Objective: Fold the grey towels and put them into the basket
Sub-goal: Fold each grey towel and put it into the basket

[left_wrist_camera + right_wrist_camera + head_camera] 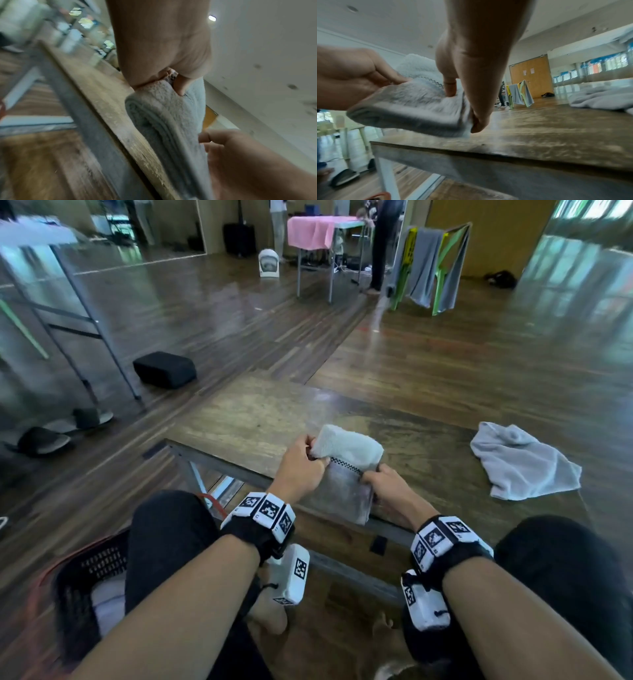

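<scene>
grey folded towel (346, 470) sits at the near edge of the wooden table (260, 412), my left hand (301, 462) and right hand (385, 486) each pinching a side; another grey towel (524, 463) lies crumpled to the right, basket (75, 583) by my left knee

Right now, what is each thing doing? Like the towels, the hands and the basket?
Folded towel: folded thick, gripped by both hands at the near table edge.
Left hand: pinching the towel's left side.
Right hand: pinching its right side.
Crumpled towel: unfolded, lying loose on the table.
Basket: on the floor, something pale inside.
Hanging towels: draped over a rack.
</scene>
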